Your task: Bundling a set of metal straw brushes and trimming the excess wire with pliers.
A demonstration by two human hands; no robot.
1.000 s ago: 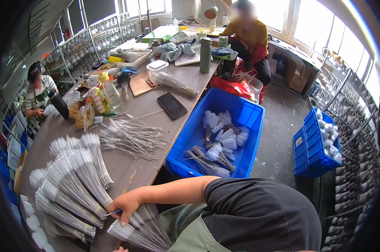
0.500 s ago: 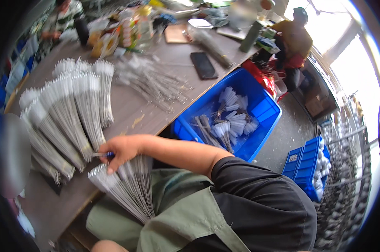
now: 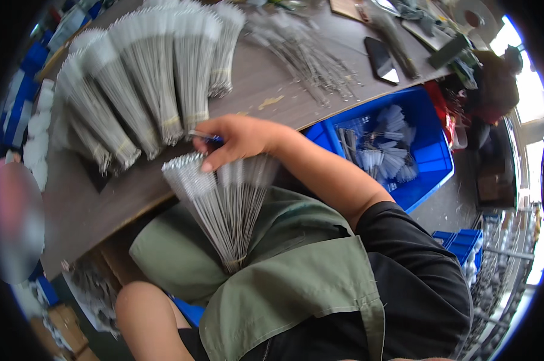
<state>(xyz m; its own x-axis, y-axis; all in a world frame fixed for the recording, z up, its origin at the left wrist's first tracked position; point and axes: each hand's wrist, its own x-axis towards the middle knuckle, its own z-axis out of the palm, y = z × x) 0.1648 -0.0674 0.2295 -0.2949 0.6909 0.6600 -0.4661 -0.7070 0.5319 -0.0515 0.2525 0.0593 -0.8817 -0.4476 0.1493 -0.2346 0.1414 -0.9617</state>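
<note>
In my right hand (image 3: 239, 138) is a thin tool (image 3: 213, 138) with a blue handle and a narrow metal end; my fingers are closed round it, and its exact kind is unclear. My thumb lies against the white bristle end of a bundle of thin wire brushes (image 3: 224, 210). That bundle fans out at the top, and a band ties its stems at the bottom, on the green apron (image 3: 290, 277) over my lap. Several more banded brush bundles (image 3: 154, 72) lie side by side on the table beyond my hand. My left hand is out of view.
Loose wire brushes (image 3: 311, 54) are scattered on the brown table (image 3: 254, 108), near a dark phone (image 3: 381, 60). A blue bin (image 3: 425, 189) with more brushes stands to the right of the table. Stacked blue crates (image 3: 464, 246) are at the lower right.
The view has swung, so the table and bin sit higher and further right. My right hand still grips the tool by the lap bundle, whose banded lower end now shows.
</note>
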